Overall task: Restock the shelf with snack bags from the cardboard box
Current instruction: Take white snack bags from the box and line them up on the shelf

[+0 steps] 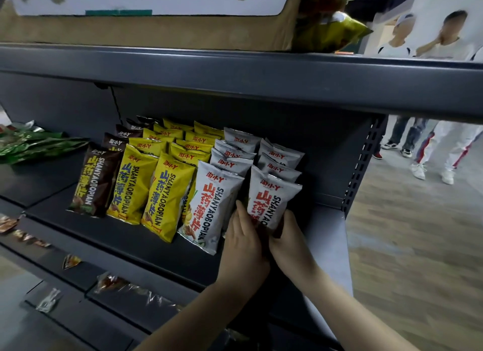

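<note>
Down on the dark grey shelf (125, 235), both hands meet at the front bag of the rightmost row. The left hand (244, 242) lies along the left edge of that white snack bag (271, 196), its fingers reaching up into the gap between this bag and the neighbouring white bag (211, 207). The right hand (290, 242) cups the bag's lower right corner, thumb across the front of the pack. Between them the two hands hold the bag by its bottom end, so each grip is clamped on it; the bag stands upright, leaning slightly back against the white bags behind it.

To the left the rows run back in depth: two rows of white bags, two rows of yellow bags (167, 196), then one row of brown bags (94, 183). Further left, green packets (34, 144) lie flat on the same shelf. On the shelf above rests the cardboard box (146, 29), with a green-gold bag (332, 29) sticking out at its right end. Small loose wrappers (112, 284) lie on the lower shelf. Beyond the shelf's end panel, people (431, 39) stand on the wood-look floor (418, 246).
</note>
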Action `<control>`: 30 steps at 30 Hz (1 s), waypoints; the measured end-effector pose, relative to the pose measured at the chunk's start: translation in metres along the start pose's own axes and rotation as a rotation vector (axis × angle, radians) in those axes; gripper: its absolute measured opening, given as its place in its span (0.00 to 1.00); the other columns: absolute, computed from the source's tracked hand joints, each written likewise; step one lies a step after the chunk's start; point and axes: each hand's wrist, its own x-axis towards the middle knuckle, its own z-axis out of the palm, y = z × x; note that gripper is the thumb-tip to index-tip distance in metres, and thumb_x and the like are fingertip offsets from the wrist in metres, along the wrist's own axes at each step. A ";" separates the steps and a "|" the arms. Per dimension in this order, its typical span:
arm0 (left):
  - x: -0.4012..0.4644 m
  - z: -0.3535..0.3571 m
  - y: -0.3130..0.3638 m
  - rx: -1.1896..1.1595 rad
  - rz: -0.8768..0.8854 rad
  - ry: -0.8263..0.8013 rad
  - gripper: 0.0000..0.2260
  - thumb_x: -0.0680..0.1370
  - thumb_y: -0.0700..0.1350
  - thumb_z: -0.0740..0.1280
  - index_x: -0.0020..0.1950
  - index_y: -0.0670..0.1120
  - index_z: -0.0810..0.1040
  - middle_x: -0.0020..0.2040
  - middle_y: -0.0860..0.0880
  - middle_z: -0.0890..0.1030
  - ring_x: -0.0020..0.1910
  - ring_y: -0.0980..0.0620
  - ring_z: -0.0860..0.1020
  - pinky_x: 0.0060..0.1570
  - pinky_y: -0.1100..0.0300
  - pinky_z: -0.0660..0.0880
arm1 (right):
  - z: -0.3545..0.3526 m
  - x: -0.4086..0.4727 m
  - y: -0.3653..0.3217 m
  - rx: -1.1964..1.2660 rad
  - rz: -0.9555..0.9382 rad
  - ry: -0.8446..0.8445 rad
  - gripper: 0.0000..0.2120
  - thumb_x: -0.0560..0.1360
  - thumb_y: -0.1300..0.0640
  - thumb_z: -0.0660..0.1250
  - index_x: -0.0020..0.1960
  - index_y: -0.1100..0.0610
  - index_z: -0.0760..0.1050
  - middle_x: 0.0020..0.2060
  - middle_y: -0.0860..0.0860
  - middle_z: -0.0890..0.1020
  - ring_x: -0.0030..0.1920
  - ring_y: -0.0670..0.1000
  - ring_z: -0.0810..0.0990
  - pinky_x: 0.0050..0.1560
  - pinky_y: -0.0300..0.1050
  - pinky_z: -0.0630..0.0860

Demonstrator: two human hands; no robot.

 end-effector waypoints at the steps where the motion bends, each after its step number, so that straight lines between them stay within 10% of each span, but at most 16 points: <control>1: 0.001 0.001 0.002 -0.024 -0.017 -0.034 0.41 0.74 0.45 0.64 0.74 0.34 0.39 0.74 0.36 0.58 0.74 0.41 0.57 0.72 0.54 0.55 | 0.002 0.000 -0.002 -0.041 -0.009 0.024 0.18 0.72 0.63 0.70 0.60 0.59 0.71 0.56 0.53 0.79 0.58 0.49 0.77 0.52 0.31 0.71; 7: 0.016 0.010 -0.001 0.074 -0.036 0.073 0.43 0.71 0.62 0.61 0.75 0.37 0.48 0.67 0.38 0.70 0.64 0.42 0.73 0.62 0.53 0.71 | -0.001 0.010 -0.016 0.207 0.041 0.071 0.35 0.63 0.39 0.72 0.63 0.54 0.68 0.59 0.54 0.77 0.60 0.50 0.77 0.62 0.51 0.75; 12: 0.021 0.013 -0.003 0.016 -0.078 0.004 0.48 0.69 0.55 0.69 0.76 0.47 0.39 0.69 0.43 0.65 0.68 0.44 0.67 0.66 0.54 0.65 | -0.011 0.033 -0.030 0.362 0.004 -0.006 0.16 0.77 0.58 0.65 0.63 0.54 0.66 0.54 0.48 0.80 0.46 0.37 0.81 0.41 0.28 0.76; 24: 0.026 0.012 -0.001 -0.143 -0.200 -0.007 0.39 0.77 0.51 0.64 0.76 0.42 0.41 0.69 0.39 0.64 0.68 0.44 0.66 0.67 0.56 0.64 | -0.004 0.021 0.007 0.125 -0.059 -0.056 0.23 0.73 0.63 0.70 0.63 0.52 0.64 0.51 0.39 0.76 0.45 0.24 0.75 0.42 0.19 0.68; 30: 0.026 0.014 0.003 -0.100 -0.252 -0.038 0.34 0.80 0.50 0.59 0.75 0.44 0.38 0.70 0.38 0.61 0.69 0.41 0.64 0.68 0.52 0.64 | 0.004 0.015 0.006 -0.027 -0.132 0.047 0.45 0.63 0.31 0.69 0.72 0.51 0.60 0.66 0.48 0.72 0.68 0.45 0.70 0.66 0.44 0.70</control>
